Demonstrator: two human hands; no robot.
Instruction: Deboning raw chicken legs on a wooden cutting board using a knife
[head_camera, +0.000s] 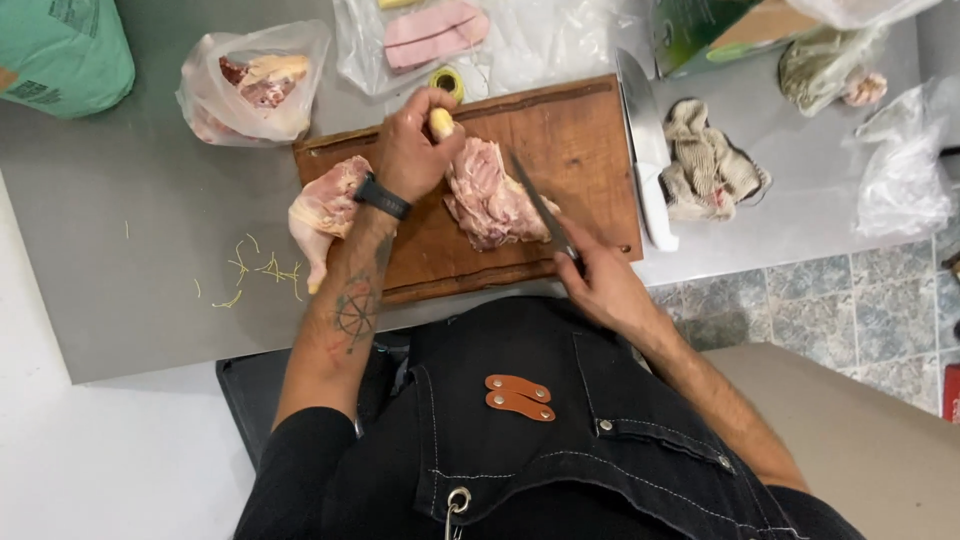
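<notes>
The person stands at a grey steel counter (150, 250) and looks down at a wooden cutting board (580, 140) that lies near the counter's near edge.

The left hand (412, 150) reaches from the near side over the left part of the board. The forearm, with a tattoo and a dark wrist band, goes almost straight away from the body, and the wrist is bent a little to the right. The fingers are curled tight around the pale bone end of the raw chicken piece (487, 195) and press it at its far left corner.

This chicken piece lies flat in the middle of the board, with the pink meat side up.

The right hand (605, 285) comes from the near right. Its forearm runs diagonally toward the body, and the hand sits just over the near edge of the board. It closes around the handle of a thin boning knife (540, 207). The blade points far and left, and it lies along the right edge of the meat, touching it.

A second raw chicken piece (322, 215) hangs over the left edge of the board, beside the left wrist. A big cleaver (645, 130) rests to the right of the board, and a crumpled cloth (708, 165) is just beside it.
</notes>
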